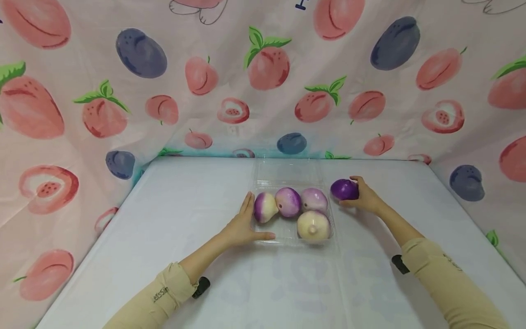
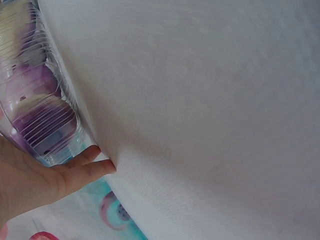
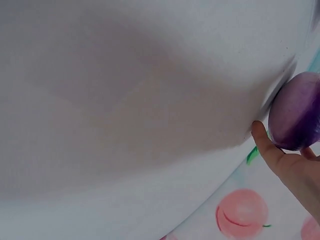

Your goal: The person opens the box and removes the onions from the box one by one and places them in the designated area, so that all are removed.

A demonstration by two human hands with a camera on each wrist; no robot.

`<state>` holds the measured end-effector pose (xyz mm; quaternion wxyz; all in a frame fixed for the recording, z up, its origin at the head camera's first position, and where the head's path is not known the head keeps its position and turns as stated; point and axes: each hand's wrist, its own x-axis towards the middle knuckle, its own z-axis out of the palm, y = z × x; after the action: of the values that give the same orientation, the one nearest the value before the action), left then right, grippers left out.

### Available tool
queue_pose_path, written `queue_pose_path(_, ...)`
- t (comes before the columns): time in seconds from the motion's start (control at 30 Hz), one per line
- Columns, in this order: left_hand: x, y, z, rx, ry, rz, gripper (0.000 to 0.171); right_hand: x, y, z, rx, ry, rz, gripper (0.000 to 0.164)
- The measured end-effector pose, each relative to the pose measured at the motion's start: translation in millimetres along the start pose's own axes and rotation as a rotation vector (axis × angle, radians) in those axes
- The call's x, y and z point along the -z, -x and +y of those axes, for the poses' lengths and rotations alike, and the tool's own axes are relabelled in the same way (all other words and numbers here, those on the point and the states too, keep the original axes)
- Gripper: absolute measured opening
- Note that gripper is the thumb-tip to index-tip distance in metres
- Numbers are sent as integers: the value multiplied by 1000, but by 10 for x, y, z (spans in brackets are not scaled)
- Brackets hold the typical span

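A clear plastic clamshell box (image 1: 279, 230) lies with its lid (image 1: 289, 170) folded back. Inside are several purple-and-white turnips: one on the left (image 1: 265, 207), one in the middle (image 1: 288, 202), a paler one (image 1: 314, 200) at right, and a mostly cream one (image 1: 313, 225) in front. My left hand (image 1: 242, 227) rests against the box's left side, fingers straight, thumb along the front edge. Right of the box, my right hand (image 1: 362, 196) holds a deep purple turnip (image 1: 344, 189) between thumb and fingers. In the right wrist view this turnip (image 3: 295, 111) sits close over the table.
A white cloth covers the table (image 1: 185, 192). Behind and at both sides hangs a pink curtain (image 1: 263, 123) printed with fruit. Both forearms wear rolled beige sleeves (image 1: 448, 274), with a dark wrist device (image 1: 201, 287) under each.
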<state>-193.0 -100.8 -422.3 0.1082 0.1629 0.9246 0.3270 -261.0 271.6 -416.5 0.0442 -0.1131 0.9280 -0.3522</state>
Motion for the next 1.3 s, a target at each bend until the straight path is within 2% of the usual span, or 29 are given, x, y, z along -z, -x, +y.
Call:
queue_pose_path(0.23, 7, 4, 31, 20, 13, 0, 125, 24, 7, 19, -5, -27, 6, 92)
queue_pose_path(0.6, 1, 9, 20, 9, 21, -8, 127, 50, 57, 14, 15, -57, 16, 89)
queue_pose_path(0.93, -15, -2, -5, 9, 19, -8, 128, 113, 132, -60, 48, 16, 71, 78)
queue_pose_path(1.1, -4, 9, 11, 4, 25, -2, 128, 131, 172, -96, 116, 57, 138, 69)
queue_pose_path(1.3, -7, 12, 17, 8, 11, -1, 126, 95, 231, -225, 261, 116, 230, 58)
